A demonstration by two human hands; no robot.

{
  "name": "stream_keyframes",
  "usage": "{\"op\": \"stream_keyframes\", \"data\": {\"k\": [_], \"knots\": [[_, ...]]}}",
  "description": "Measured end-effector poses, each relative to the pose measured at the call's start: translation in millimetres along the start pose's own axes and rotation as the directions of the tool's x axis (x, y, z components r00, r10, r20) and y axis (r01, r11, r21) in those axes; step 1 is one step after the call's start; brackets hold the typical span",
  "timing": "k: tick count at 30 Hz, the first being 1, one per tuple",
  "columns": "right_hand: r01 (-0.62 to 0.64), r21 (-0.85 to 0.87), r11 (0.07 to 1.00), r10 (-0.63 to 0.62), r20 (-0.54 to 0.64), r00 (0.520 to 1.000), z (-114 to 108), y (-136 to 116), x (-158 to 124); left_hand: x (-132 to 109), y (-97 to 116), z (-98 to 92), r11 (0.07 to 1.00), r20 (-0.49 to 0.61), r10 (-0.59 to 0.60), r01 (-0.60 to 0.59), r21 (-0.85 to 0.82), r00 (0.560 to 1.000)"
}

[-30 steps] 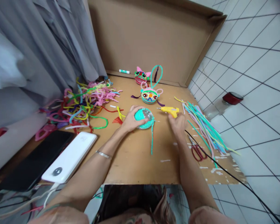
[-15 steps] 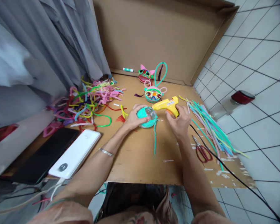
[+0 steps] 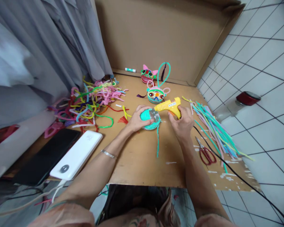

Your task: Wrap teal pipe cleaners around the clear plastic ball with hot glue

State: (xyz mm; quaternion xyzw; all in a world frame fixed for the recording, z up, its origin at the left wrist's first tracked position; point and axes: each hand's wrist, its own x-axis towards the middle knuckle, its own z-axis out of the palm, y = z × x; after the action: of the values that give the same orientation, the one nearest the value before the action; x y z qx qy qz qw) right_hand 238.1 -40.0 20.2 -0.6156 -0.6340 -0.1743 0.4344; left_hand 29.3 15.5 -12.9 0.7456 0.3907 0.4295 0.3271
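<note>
My left hand (image 3: 136, 119) grips a clear ball partly wrapped in teal pipe cleaner (image 3: 150, 119), resting on the cardboard work surface (image 3: 137, 157). A loose teal tail (image 3: 157, 142) hangs from the ball toward me. My right hand (image 3: 182, 121) holds a yellow glue gun (image 3: 168, 106) by its handle, with the nozzle touching the bare top of the ball. The gun's black cord (image 3: 227, 168) trails off to the right front.
Two finished pipe-cleaner faces (image 3: 155, 94) sit behind the ball. A tangle of coloured pipe cleaners (image 3: 90, 101) lies left, straight ones (image 3: 213, 129) right, red scissors (image 3: 204, 153) beside them. A white power bank (image 3: 77, 154) and black phone (image 3: 44, 157) lie front left; a red-lidded jar (image 3: 236, 102) on tiles.
My right hand picked the glue gun up from the board and brought its nozzle onto the ball. My left hand stayed on the ball.
</note>
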Motion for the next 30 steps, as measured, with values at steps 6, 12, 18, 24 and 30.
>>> {"op": "stream_keyframes", "data": {"k": [6, 12, 18, 24, 30], "knots": [[0.004, -0.008, 1.000, -0.004, 0.006, 1.000, -0.6, 0.0, -0.4, -0.2, 0.1, 0.8, 1.000, 0.006, 0.007, -0.007, -0.010, 1.000], [0.010, 0.013, 1.000, -0.010, 0.010, 1.000, -2.7, -0.7, 0.2, -0.2, -1.0, 1.6, 1.000, 0.009, 0.017, -0.017, -0.022, 1.000], [0.005, 0.046, 0.999, -0.007, 0.031, 0.999, -4.6, 0.9, 1.8, 0.0, -1.6, 2.0, 1.000, 0.012, 0.020, -0.020, -0.022, 1.000], [-0.003, 0.054, 0.999, 0.001, 0.039, 0.999, -6.2, 2.7, 2.9, 0.3, -3.5, 3.1, 0.999, -0.004, 0.043, -0.043, -0.012, 0.999], [-0.008, 0.063, 0.998, 0.006, 0.030, 1.000, -4.9, 5.0, 2.7, 0.1, -3.9, 3.0, 0.999, 0.010, 0.049, -0.049, -0.023, 0.999]]}}
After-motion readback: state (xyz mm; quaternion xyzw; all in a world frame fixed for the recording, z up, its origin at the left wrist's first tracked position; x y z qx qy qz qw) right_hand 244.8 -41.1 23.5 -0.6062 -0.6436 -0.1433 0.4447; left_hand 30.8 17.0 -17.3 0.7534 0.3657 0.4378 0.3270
